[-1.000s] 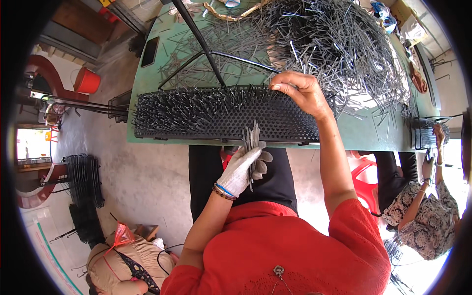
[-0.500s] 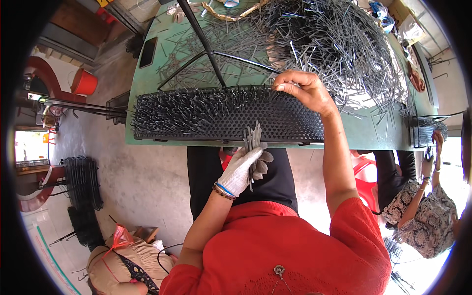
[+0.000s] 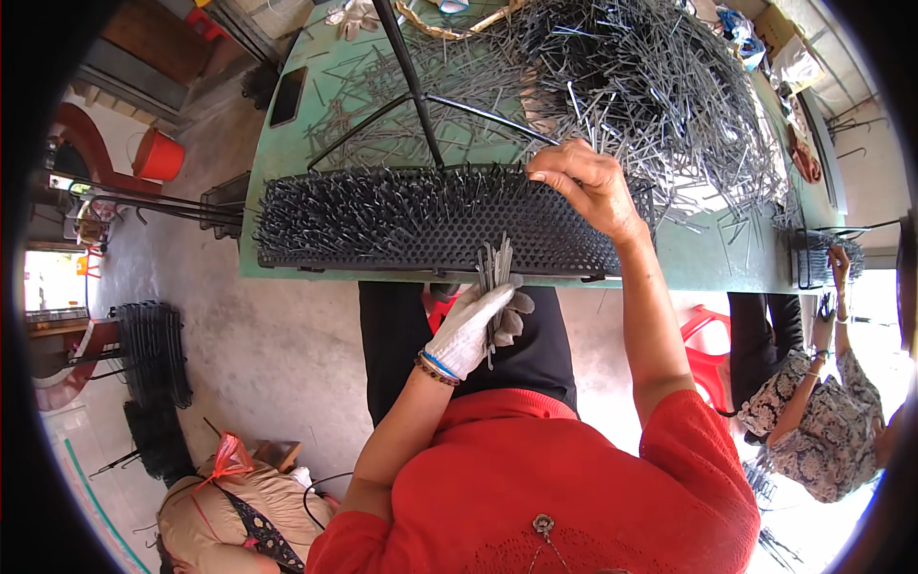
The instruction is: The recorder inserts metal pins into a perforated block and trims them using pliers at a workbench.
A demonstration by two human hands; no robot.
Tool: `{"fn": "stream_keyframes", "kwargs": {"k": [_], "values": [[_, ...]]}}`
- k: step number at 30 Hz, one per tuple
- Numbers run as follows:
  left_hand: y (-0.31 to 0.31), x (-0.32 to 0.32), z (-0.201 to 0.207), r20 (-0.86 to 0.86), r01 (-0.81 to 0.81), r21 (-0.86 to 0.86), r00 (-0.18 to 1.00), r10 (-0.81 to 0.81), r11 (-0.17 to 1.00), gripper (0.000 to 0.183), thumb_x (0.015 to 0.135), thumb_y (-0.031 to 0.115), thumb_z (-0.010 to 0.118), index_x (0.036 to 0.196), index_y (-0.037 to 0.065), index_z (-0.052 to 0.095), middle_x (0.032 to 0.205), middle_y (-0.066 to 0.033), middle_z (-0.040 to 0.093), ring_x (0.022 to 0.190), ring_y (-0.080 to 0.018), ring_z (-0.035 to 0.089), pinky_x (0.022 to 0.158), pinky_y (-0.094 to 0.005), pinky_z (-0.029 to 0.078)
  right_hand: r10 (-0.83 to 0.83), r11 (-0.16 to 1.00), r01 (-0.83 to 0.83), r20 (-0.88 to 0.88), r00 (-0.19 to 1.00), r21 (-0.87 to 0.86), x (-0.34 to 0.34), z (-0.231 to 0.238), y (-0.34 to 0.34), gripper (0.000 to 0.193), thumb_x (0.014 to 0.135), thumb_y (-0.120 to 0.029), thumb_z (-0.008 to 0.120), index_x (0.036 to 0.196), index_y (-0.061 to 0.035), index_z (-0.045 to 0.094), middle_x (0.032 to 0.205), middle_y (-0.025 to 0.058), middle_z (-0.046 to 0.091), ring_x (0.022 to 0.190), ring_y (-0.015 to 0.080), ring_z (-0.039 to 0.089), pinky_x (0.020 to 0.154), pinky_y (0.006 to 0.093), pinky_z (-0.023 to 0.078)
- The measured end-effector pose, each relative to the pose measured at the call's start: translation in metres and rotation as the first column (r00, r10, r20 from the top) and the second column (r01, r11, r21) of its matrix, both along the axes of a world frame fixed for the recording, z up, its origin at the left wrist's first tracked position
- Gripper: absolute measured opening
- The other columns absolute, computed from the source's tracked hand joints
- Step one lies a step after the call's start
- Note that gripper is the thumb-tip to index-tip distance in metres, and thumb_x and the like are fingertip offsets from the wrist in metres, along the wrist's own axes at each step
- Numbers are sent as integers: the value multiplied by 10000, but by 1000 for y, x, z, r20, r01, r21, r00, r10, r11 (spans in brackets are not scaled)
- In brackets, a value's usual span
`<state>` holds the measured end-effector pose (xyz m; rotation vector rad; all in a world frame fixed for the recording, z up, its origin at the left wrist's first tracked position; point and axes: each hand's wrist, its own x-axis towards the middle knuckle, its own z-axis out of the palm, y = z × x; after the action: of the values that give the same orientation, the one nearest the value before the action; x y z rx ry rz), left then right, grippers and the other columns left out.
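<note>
My left hand (image 3: 470,323), in a pale knit glove, is closed round a bundle of thin grey strips (image 3: 495,263) that point up, just in front of the panel's near edge. A long black perforated panel (image 3: 535,239) lies along the near side of the table. Dark bristle-like strips (image 3: 354,215) stand densely in its left part and along its far edge; bare holes show at the right. My bare right hand (image 3: 588,187) is over the panel's far edge with thumb and fingertips pinched together. Whatever is between them is too small to make out.
A big heap of loose grey strips (image 3: 660,86) covers the back right of the green table (image 3: 271,148). Black rods (image 3: 413,86) rise behind the panel. A phone (image 3: 288,97) lies at the left. Other people (image 3: 813,416) sit at the right and lower left (image 3: 206,507).
My right hand has turned at the wrist and come down slightly at the panel's far edge, still pinched. My left hand keeps its bundle in nearly the same place.
</note>
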<state>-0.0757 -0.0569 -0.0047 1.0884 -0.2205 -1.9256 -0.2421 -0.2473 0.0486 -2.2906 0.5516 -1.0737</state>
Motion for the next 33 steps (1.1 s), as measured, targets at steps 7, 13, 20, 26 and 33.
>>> {"fn": "stream_keyframes", "kwargs": {"k": [7, 13, 20, 26, 33], "values": [[1, 0, -1, -1, -18, 11, 1000, 18, 1000, 175, 973, 222, 562, 1066, 74, 569, 902, -99, 678, 627, -110, 625, 466, -222, 450, -95, 994, 97, -35, 995, 42, 2, -3, 9, 99, 869, -47, 678, 963, -13, 680, 894, 77, 704, 843, 199, 671, 763, 299, 520], [7, 2, -6, -51, -25, -6, 998, 25, 1000, 186, 972, 203, 558, 1098, 67, 562, 911, -108, 681, 634, -113, 629, 476, -226, 462, -316, 947, 315, 14, 949, 62, 8, -7, 28, 108, 866, -59, 693, 962, -10, 686, 873, 88, 709, 767, 166, 672, 729, 276, 523], [12, 1, -5, -19, 7, -19, 1000, -7, 1000, 209, 980, 207, 554, 1120, 60, 604, 908, -106, 692, 639, -113, 643, 475, -214, 427, -468, 865, 431, 107, 877, 256, 18, -17, 41, 128, 878, -56, 687, 989, 7, 690, 853, 62, 709, 769, 98, 643, 717, 248, 508], [17, 3, -3, -49, 10, -25, 999, -11, 1000, 202, 983, 190, 546, 1121, 58, 611, 903, -103, 692, 637, -110, 642, 473, -214, 423, -513, 847, 485, 98, 853, 216, 28, -27, 46, 125, 851, -42, 706, 970, -4, 703, 859, 79, 707, 751, 121, 651, 710, 247, 508], [18, 3, 2, 17, 27, -64, 1000, -26, 998, 189, 979, 187, 552, 1111, 60, 599, 894, -104, 688, 633, -115, 640, 472, -221, 459, -550, 825, 548, 30, 835, -138, 29, -19, 49, 126, 815, -52, 720, 940, -37, 717, 904, 103, 708, 785, 248, 680, 728, 314, 506]]}}
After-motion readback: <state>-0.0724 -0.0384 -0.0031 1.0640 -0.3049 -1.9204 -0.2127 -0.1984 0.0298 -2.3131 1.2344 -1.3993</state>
